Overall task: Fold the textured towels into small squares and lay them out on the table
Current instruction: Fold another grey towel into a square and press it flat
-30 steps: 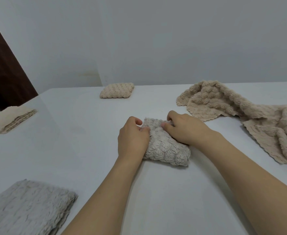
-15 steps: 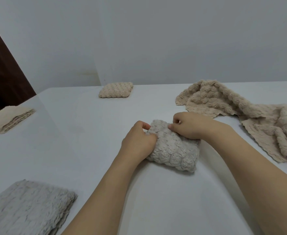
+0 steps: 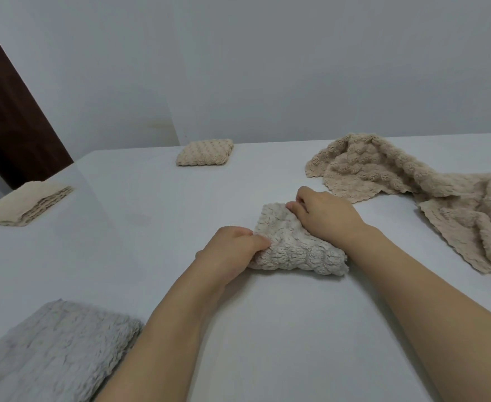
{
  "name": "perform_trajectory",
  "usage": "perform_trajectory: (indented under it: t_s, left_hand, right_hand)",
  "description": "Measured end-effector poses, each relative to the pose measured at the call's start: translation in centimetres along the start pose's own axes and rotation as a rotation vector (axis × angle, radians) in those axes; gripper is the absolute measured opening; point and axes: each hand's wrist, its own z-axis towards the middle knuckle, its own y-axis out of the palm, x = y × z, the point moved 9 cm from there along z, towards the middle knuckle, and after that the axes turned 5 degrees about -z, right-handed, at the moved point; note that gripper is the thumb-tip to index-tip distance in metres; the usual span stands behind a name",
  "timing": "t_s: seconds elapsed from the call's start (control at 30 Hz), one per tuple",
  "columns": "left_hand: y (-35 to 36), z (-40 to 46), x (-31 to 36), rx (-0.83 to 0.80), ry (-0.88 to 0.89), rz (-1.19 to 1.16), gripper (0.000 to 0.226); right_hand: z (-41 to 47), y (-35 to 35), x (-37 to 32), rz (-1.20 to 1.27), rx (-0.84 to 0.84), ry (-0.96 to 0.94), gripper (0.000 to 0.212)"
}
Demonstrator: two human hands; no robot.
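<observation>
Grey, bumpy cloth is bunched under both sets of fingers. The left hand (image 3: 232,250) has its fingers curled into the near-left edge of the grey towel (image 3: 296,248), thumb on top, pinching the fabric. The right hand (image 3: 325,216) grips the far corner of the same towel, its fingers bent and tucked into the cloth. Both hands hold it tight; neither is loose or flat.

The grey towel sits near the middle of the white table (image 3: 267,343), already folded down to a small thick bundle, though its shape looks more like a lopsided wedge than a neat square. My guess is that the folding of this one is nearly over and what remains is squaring it up and setting it in its place.

Farther out, a small beige square (image 3: 205,153) lies at the far side of the table, finished and laid out. A tan folded towel (image 3: 23,204) rests at the left edge, and a larger grey folded towel (image 3: 55,349) lies at the near left corner; both are bigger than the beige square, so they may still need more folds, though I cannot be sure. To the right, well apart from the hands, a beige heap of towel (image 3: 412,192) lies loose and rumpled, plainly not yet folded; whether it is one towel or more I cannot tell. So one piece looks done, one is in hand, and at least the heap is left.
</observation>
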Motion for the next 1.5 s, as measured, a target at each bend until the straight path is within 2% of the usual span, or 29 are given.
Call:
perform_trajectory:
  t_s: [0.07,0.13,0.27,0.33,0.4,0.47,0.5,0.57,0.63,0.73,0.8,0.87,1.0,1.17,1.3,1.5]
  left_hand:
    - [0.0,-0.7,-0.3,-0.076,0.009,-0.084,0.029]
    - [-0.1,-0.8,-0.5,-0.067,0.015,-0.099,0.028]
    - [-1.7,0.5,-0.5,0.256,-0.017,0.05,0.028]
    - [-2.4,0.5,0.4,0.393,0.011,0.217,0.027]
    - [-3.0,0.5,1.2,0.497,0.077,0.348,0.02]
    - [-3.5,0.4,1.2,0.562,0.123,0.374,0.007]
    - [-3.6,0.1,1.5,0.601,0.171,0.384,0.012]
    - [-2.8,-1.3,3.2,0.661,0.384,0.395,0.023]
    - [-0.1,-3.0,4.6,0.566,0.573,0.428,0.025]
    - [4.9,-3.5,4.4,0.34,0.593,0.618,0.042]
    - [4.7,-2.8,4.4,0.405,0.6,0.671,0.046]
    - [3.3,-2.4,4.8,0.501,0.632,0.659,0.038]
    - [3.0,-2.5,5.0,0.534,0.677,0.666,0.027]
    - [1.3,-1.9,4.8,0.636,0.573,0.695,0.029]
    - [1.6,-1.2,4.1,0.588,0.474,0.798,0.035]
    - [3.2,-2.1,5.6,0.441,0.593,0.835,0.034]
  right_hand:
    - [-0.1,-0.1,-0.1,-0.01,0.006,0.003,0.032]
    - [-0.1,-0.1,0.0,0.002,0.016,0.016,0.032]
    - [0.3,0.3,1.0,0.11,-0.037,0.132,0.033]
    - [0.5,0.6,1.5,0.182,-0.108,0.177,0.036]
    - [0.5,0.7,1.6,0.275,-0.164,0.171,0.039]
    - [0.4,0.8,1.6,0.315,-0.172,0.166,0.039]
    - [0.5,0.8,1.8,0.324,-0.157,0.179,0.038]
    - [0.6,0.9,2.4,0.328,-0.093,0.226,0.036]
    - [0.6,0.4,3.0,0.306,-0.005,0.263,0.035]
    - [0.4,-0.2,3.8,0.289,0.06,0.294,0.036]
    - [0.4,0.0,3.7,0.29,0.023,0.281,0.039]
    - [0.5,0.5,3.3,0.278,-0.034,0.25,0.043]
    - [0.3,1.0,2.4,0.167,-0.074,0.178,0.04]
    - [0.2,0.9,1.1,0.109,-0.057,0.109,0.033]
    - [0.1,0.6,0.7,0.09,-0.035,0.115,0.031]
    - [0.5,0.7,1.1,0.043,-0.013,0.143,0.03]
